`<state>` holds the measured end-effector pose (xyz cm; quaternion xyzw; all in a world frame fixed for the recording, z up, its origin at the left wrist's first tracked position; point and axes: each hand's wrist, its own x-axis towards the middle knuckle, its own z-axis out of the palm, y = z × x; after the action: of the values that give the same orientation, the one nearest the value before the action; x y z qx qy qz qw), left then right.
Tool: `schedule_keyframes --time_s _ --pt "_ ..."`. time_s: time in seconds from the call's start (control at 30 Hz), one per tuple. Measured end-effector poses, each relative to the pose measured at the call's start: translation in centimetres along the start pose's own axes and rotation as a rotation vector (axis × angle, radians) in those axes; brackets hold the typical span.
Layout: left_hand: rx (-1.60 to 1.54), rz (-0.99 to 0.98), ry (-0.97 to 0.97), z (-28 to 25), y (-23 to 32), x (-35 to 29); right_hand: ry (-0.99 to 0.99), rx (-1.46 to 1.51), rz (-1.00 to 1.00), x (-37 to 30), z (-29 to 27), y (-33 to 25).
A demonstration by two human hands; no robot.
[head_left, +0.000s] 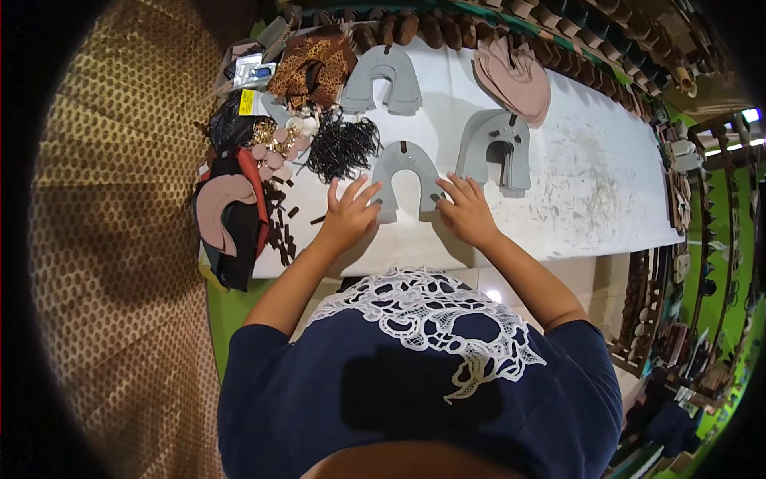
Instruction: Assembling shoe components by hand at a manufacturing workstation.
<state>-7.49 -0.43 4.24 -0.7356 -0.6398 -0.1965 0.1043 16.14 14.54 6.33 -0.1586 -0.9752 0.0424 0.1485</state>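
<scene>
In front of me on the white table lies a grey U-shaped shoe-upper piece (405, 157), its curve pointing away from me and a small dark strip at its top. Dark strips also show near its two lower ends. My left hand (349, 215) rests at its left leg with fingers spread, the fingertips touching the edge. At the right leg, my right hand (469, 211) has its fingers stretched out over the end. Neither hand grips anything that I can see. Close by on the right sits a stack of grey U-shaped pieces (476, 144) with small dark bits on top.
Another grey stack (383, 76) and pink curved pieces (511, 76) lie farther back. Black cords (341, 145), pink discs (275, 160), dark strips (279, 231) and leopard-print material (313, 64) crowd the left. Shoe racks (598, 40) line the far side; a patterned curtain (120, 239) hangs left.
</scene>
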Motion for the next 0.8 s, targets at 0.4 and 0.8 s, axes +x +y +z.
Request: schedule_keyframes --time_s 0.4,0.8 --pt "-0.112 -0.255 -0.154 -0.8 7.4 -4.2 -0.149 0.166 0.042 -5.5 0.9 -2.2" --pt "-0.051 -0.464 -0.200 7.1 7.3 0.5 -0.042 0.117 0.183 -0.2 8.4 -2.7"
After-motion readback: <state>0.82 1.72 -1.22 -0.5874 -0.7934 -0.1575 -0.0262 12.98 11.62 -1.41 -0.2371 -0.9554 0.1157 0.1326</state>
